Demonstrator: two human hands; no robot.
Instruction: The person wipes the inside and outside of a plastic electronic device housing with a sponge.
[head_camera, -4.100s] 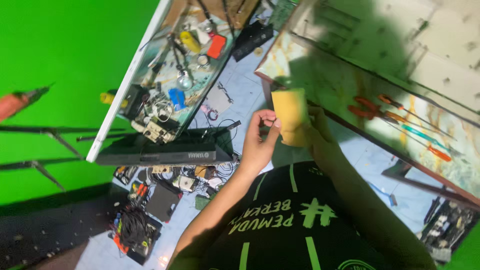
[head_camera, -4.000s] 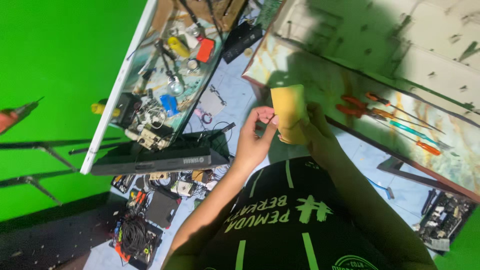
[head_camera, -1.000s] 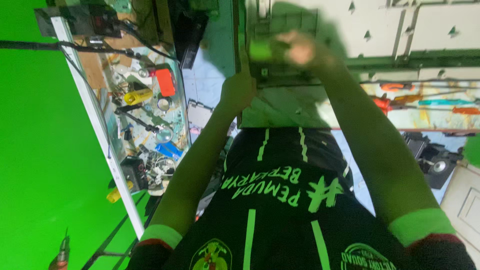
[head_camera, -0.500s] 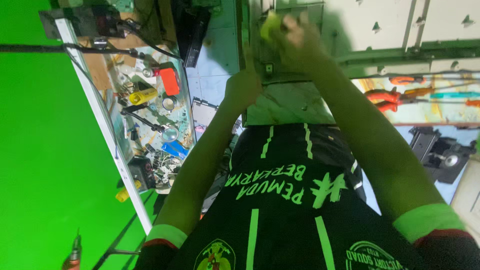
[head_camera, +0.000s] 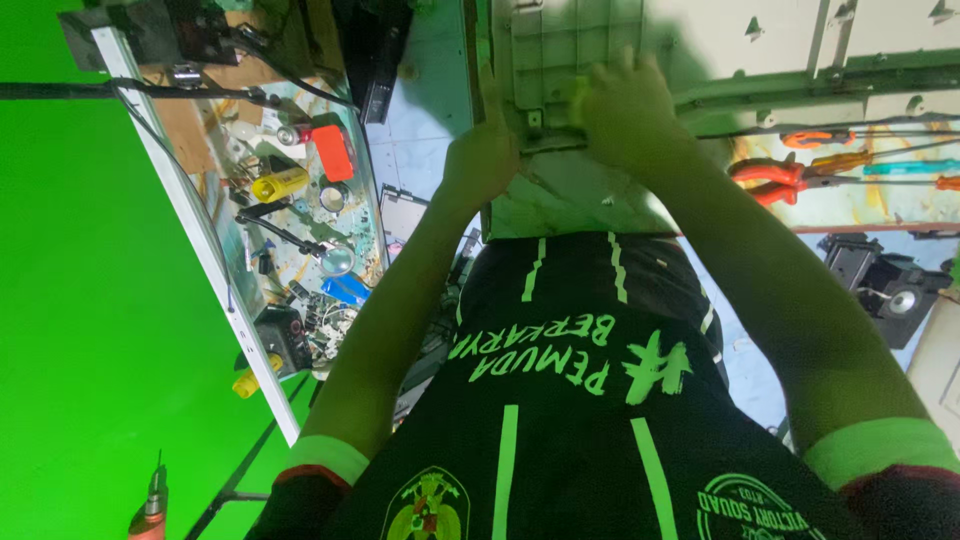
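Sponge (head_camera: 578, 98), yellow-green, mostly hidden in right hand (head_camera: 628, 112), fingers curled round it, pressed to pale ribbed panel (head_camera: 590, 40) up front. Left hand (head_camera: 482, 160) grips panel's edge. Red box (head_camera: 333, 152), yellow tube (head_camera: 279, 184) on glass shelf (head_camera: 235, 330), left.

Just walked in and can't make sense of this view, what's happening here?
A person in a black and green shirt works on a pale plastic panel held in front of them. The left hand grips its lower edge, while the right hand presses a yellow-green sponge, mostly hidden, against it. A glass-topped table crowded with tools stands beside them.
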